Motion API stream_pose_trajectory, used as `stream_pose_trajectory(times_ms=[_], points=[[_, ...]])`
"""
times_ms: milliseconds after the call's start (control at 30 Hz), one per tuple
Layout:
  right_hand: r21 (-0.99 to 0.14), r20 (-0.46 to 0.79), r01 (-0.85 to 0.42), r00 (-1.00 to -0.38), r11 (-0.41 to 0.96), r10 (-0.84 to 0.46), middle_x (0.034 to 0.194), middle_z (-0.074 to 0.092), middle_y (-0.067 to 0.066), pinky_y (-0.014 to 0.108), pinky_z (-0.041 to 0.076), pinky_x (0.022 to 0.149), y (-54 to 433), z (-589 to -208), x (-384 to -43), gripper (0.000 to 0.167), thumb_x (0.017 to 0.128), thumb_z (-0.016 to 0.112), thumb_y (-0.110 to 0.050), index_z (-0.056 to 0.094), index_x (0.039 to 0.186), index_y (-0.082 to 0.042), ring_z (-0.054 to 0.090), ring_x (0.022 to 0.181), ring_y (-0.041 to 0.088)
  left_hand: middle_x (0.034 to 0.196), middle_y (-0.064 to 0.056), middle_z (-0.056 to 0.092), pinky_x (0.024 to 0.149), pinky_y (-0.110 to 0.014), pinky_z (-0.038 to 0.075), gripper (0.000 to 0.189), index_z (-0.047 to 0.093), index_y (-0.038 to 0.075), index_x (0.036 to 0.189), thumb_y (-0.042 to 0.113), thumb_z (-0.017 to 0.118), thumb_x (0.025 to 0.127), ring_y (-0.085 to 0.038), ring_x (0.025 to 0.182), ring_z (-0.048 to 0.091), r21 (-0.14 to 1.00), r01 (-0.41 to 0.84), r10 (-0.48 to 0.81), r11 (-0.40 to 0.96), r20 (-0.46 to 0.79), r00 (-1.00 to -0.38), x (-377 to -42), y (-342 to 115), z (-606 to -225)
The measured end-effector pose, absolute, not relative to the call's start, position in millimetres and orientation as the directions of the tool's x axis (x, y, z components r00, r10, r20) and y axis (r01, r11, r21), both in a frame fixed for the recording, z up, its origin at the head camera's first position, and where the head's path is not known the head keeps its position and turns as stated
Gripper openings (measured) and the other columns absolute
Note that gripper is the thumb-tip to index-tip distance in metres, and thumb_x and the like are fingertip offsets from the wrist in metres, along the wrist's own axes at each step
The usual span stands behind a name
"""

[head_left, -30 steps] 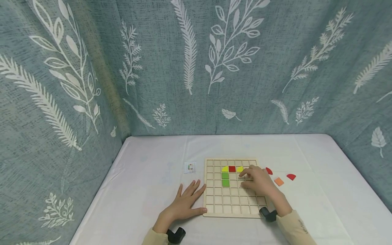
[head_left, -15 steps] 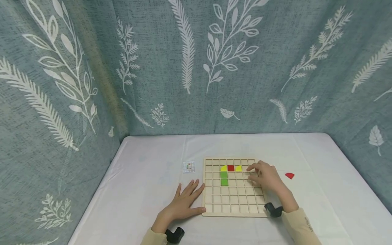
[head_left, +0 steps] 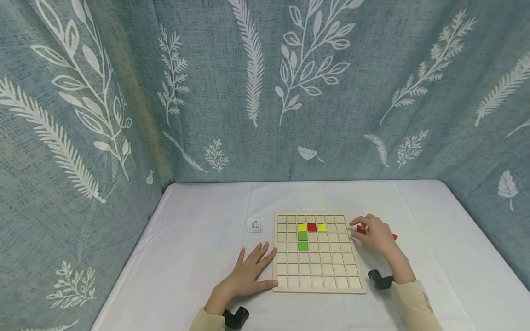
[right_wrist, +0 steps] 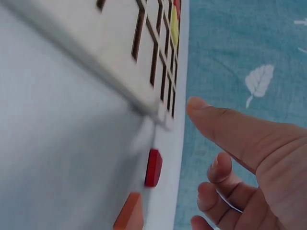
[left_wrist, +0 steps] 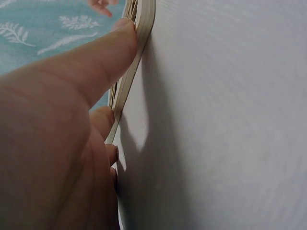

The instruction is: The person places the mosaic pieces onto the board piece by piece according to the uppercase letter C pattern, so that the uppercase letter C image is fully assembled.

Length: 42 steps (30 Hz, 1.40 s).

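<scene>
A wooden grid board lies flat on the table. Two yellow quarter-round pieces, a red square between them and two green squares sit in its cells. My left hand is spread along the board's left side, thumb and a fingertip at the rim. Just past the right edge, my right hand hovers over loose pieces, fingers loosely bent with nothing between them. A red piece shows under it, partly covered. In the right wrist view, a red piece and an orange piece lie below the fingers.
To the board's upper left lies a small card printed with a coloured grid pattern. Another red piece peeks out behind the right hand. A white cloth covers the table, and a patterned curtain hangs behind it.
My right hand has moved right, off the board and over the loose pieces, hiding the orange one in the head view. The left hand stays put at the board's edge.
</scene>
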State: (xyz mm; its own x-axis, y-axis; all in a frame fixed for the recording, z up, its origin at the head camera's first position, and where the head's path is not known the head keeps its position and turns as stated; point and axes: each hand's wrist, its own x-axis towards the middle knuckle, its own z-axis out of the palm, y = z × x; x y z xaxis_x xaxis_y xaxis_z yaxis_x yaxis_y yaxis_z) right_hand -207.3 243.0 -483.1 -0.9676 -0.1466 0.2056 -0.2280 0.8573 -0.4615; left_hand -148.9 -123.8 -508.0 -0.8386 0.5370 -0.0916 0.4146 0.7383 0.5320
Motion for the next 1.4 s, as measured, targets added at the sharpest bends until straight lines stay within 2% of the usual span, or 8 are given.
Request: stream_pose_trajectory(times_ms=[200, 333, 567, 1000, 1233, 1400], points=[[-0.500, 0.129, -0.143, -0.988, 0.854, -0.089, 0.080, 0.053, 0.008, 0.027, 0.032, 0.054, 254.6, -483.9, -207.3, 0.027, 0.080, 0.072, -0.015, 0.066, 0.105, -0.005, 0.043, 0.058, 0.015, 0.154, -0.011, 0.018, 0.110, -0.062, -0.003, 0.078, 0.028, 0.017, 0.147, 0.054, 0.056, 0.085, -0.031, 0.143, 0.010, 0.531, 0.409, 0.534, 0.742, -0.098, -0.840, -148.0, -122.7, -507.4], [-0.504, 0.101, -0.098, -0.993, 0.858, -0.054, 0.084, 0.053, 0.011, 0.028, 0.036, 0.056, 261.6, -488.8, -208.5, 0.031, 0.080, 0.071, -0.016, 0.065, 0.107, -0.004, 0.046, 0.063, 0.017, 0.154, -0.011, 0.018, 0.110, -0.062, -0.003, 0.078, 0.028, 0.017, 0.147, 0.055, 0.056, 0.085, -0.031, 0.143, 0.010, 0.529, 0.407, 0.528, 0.745, -0.095, -0.844, -147.4, -122.3, -508.4], [-0.499, 0.041, -0.012, -0.999, 0.867, 0.009, 0.081, 0.051, 0.009, 0.028, 0.030, 0.058, 267.6, -497.5, -210.9, 0.032, 0.080, 0.071, -0.019, 0.065, 0.108, -0.004, 0.045, 0.070, 0.020, 0.154, -0.010, 0.018, 0.110, -0.061, -0.004, 0.078, 0.028, 0.018, 0.147, 0.054, 0.056, 0.084, -0.030, 0.143, 0.010, 0.531, 0.401, 0.524, 0.747, -0.099, -0.846, -146.7, -121.8, -508.0], [-0.494, 0.065, -0.026, -0.998, 0.869, 0.008, 0.078, 0.052, 0.007, 0.030, 0.031, 0.058, 265.5, -499.0, -212.4, 0.025, 0.081, 0.070, -0.018, 0.067, 0.102, -0.003, 0.044, 0.065, 0.018, 0.154, -0.012, 0.018, 0.109, -0.063, -0.003, 0.078, 0.028, 0.016, 0.147, 0.053, 0.057, 0.085, -0.032, 0.143, 0.010, 0.536, 0.410, 0.532, 0.738, -0.088, -0.842, -147.2, -123.4, -504.7], [-0.524, 0.046, -0.003, -0.999, 0.852, 0.025, 0.082, 0.052, 0.010, 0.024, 0.035, 0.053, 261.4, -496.2, -210.2, 0.027, 0.082, 0.070, -0.016, 0.066, 0.103, 0.000, 0.046, 0.069, 0.019, 0.155, -0.009, 0.018, 0.111, -0.060, -0.005, 0.078, 0.029, 0.018, 0.147, 0.055, 0.056, 0.084, -0.030, 0.143, 0.010, 0.523, 0.404, 0.520, 0.751, -0.092, -0.849, -147.4, -122.8, -508.9], [-0.559, 0.072, -0.041, -0.997, 0.828, -0.001, 0.085, 0.051, 0.012, 0.025, 0.037, 0.049, 259.2, -491.6, -209.5, 0.025, 0.083, 0.067, -0.014, 0.065, 0.104, 0.000, 0.046, 0.061, 0.016, 0.155, -0.009, 0.018, 0.111, -0.060, -0.004, 0.078, 0.029, 0.018, 0.147, 0.054, 0.057, 0.083, -0.030, 0.143, 0.010, 0.525, 0.403, 0.520, 0.750, -0.090, -0.849, -148.3, -122.5, -510.5]])
